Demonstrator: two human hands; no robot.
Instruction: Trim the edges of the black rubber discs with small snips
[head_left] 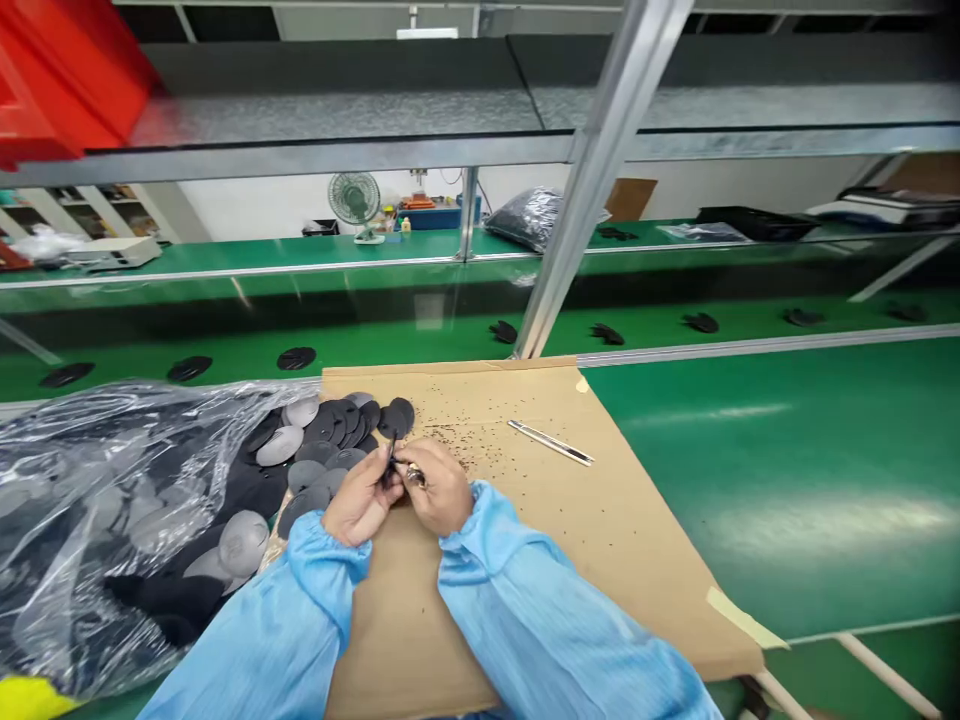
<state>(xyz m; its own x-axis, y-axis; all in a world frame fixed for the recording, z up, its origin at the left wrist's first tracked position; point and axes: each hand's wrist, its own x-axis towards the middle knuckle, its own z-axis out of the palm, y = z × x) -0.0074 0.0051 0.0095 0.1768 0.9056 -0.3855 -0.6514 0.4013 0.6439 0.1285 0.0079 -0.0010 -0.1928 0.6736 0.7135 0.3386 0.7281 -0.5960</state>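
My left hand (358,508) is closed on a black oval disc (391,452), held up edge-on over the cardboard. Close against it, my right hand (442,490) is closed round a small shiny metal tool (416,476), mostly hidden by the fingers, so its kind is unclear. The tool's tip meets or nearly meets the disc. To the left of the hands lies a pile of black and grey oval discs (319,427), some spilling from a clear plastic bag (142,490). Tiny dark scraps (457,435) are scattered beyond my right hand.
Brown cardboard (600,560) covers the bench in front of me. A slim white-and-black knife or pen-like tool (551,442) lies to the right. Behind, a green conveyor belt (420,340) carries spaced black pieces (296,357). A metal post (592,180) slants up at the cardboard's far edge.
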